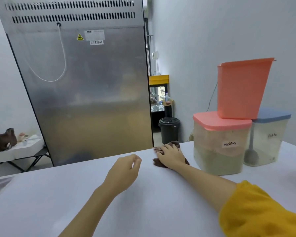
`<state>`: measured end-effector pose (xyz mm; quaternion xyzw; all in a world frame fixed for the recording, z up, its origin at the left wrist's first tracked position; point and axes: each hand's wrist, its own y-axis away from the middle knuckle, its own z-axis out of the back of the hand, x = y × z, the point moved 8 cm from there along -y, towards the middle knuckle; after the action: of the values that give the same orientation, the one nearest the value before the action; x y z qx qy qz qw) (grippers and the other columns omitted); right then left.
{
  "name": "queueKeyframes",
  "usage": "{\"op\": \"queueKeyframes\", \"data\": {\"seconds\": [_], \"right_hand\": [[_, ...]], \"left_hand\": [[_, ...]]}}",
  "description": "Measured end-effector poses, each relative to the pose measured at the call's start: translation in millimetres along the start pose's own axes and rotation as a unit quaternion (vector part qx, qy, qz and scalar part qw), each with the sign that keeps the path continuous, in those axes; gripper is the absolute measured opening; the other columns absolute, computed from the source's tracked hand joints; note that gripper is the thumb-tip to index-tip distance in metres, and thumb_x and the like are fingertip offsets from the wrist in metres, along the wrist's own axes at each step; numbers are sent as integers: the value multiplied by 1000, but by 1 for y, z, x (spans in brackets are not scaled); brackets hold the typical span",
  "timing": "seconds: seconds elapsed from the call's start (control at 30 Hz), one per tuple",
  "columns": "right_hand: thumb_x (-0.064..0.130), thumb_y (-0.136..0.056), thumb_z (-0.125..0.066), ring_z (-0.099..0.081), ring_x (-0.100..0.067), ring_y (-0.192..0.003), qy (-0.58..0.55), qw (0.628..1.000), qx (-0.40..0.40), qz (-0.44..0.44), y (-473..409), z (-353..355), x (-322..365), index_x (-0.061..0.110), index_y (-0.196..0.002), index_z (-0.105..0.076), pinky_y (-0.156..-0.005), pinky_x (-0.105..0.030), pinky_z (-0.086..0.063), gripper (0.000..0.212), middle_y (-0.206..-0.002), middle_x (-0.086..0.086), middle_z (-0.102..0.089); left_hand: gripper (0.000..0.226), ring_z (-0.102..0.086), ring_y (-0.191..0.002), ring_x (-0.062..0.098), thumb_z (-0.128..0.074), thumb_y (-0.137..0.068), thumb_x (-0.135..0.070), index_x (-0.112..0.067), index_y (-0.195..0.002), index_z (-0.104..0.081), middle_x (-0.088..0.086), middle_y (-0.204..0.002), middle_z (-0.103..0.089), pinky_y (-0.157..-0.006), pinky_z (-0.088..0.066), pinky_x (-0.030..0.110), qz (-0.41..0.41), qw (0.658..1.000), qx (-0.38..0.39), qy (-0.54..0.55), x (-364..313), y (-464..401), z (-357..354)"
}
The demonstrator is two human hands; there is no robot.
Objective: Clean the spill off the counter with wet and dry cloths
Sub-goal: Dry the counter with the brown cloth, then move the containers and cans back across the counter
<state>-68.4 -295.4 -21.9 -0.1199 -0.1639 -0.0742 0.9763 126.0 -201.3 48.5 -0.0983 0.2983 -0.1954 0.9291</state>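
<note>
My right hand (pixel 171 155) presses flat on the crumpled brown cloth (pixel 173 144) at one o'clock on the white counter (pixel 143 211); my left hand (pixel 125 171) hovers loosely curled, empty. I'd wipe with even pressure, clear of the mocha-labelled plastic tub (pixel 220 144).

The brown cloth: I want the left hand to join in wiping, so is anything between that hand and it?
Nothing visible. Only bare counter separates the left hand from the brown cloth, which the right hand presses flat. The mocha container stands on the far side.
</note>
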Motion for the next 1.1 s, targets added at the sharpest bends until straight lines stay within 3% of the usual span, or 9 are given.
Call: {"op": "queueKeyframes", "data": {"seconds": [0.17,0.33,0.57,0.67,0.73,0.87,0.93,1.03,1.1], "right_hand": [[48,-83,-23,-34,-18,-129,-9,997,0,74,76,9,16,34,-134,-46,-113,-37,-22,58,-140,11,-45],[54,-73,-11,-36,-17,-127,-16,994,-7,112,167,37,4,31,-133,-48,-111,-32,-25,74,-137,14,-46],[57,-76,-6,-33,-5,-131,9,1000,2,9,239,90,-111,34,-131,-47,-111,-29,-27,72,-137,18,-42],[45,-94,-26,-37,-13,-131,22,995,70,-63,254,114,-144,32,-134,-45,-109,-36,-30,46,-139,14,-42],[39,-98,-37,-44,-17,-126,-17,990,108,-88,255,138,-136,27,-133,-49,-105,-32,-34,39,-138,8,-47],[49,-94,-44,-51,-15,-107,-204,968,-90,-117,219,236,-114,17,-135,-46,-86,-26,-39,52,-132,-5,-53],[47,-92,-51,-49,-16,-112,-252,944,-178,-118,193,276,-116,12,-141,-35,-91,-29,-41,62,-139,-7,-46],[49,-84,-62,-34,-26,-137,-273,932,-206,-120,150,303,-122,10,-150,-8,-109,-40,-36,94,-155,-10,-20],[46,-85,-63,-34,-29,-136,-306,926,-183,-126,129,300,-131,14,-151,-2,-104,-39,-42,95,-154,-10,-23]], "left_hand": [[29,-54,-93,14,-36,-99,-30,-21,-109,-62,-6,-110,-62,-76,-44,28,-10,999,-14,28,-28,1,9],[33,-55,-101,18,-35,-99,-28,-14,-117,-59,2,-114,-62,-84,-45,31,-53,998,-4,39,-88,0,11],[33,-53,-98,18,-36,-99,-27,-12,-119,-58,1,-119,-62,-83,-44,31,-127,989,12,73,-162,9,-7],[32,-55,-107,21,-36,-98,-25,-10,-119,-56,3,-119,-61,-88,-45,34,-166,983,14,74,-187,8,-17],[33,-51,-115,22,-37,-98,-27,-13,-124,-52,5,-126,-55,-93,-44,37,-190,979,10,71,-202,4,-21],[41,-48,-116,22,-39,-98,-27,-15,-137,-39,6,-139,-44,-94,-38,32,-208,974,-25,86,-230,-15,-14],[47,-45,-121,22,-42,-98,-28,-12,-141,-33,8,-144,-39,-92,-34,29,-206,973,-25,102,-243,-31,-15],[69,-34,-135,26,-50,-94,-38,-8,-147,-18,11,-152,-28,-105,-33,37,-155,978,16,138,-257,-66,-28],[79,-36,-135,27,-53,-92,-43,-10,-149,-10,10,-152,-30,-110,-33,40,-130,974,75,170,-266,-85,-44]]}}
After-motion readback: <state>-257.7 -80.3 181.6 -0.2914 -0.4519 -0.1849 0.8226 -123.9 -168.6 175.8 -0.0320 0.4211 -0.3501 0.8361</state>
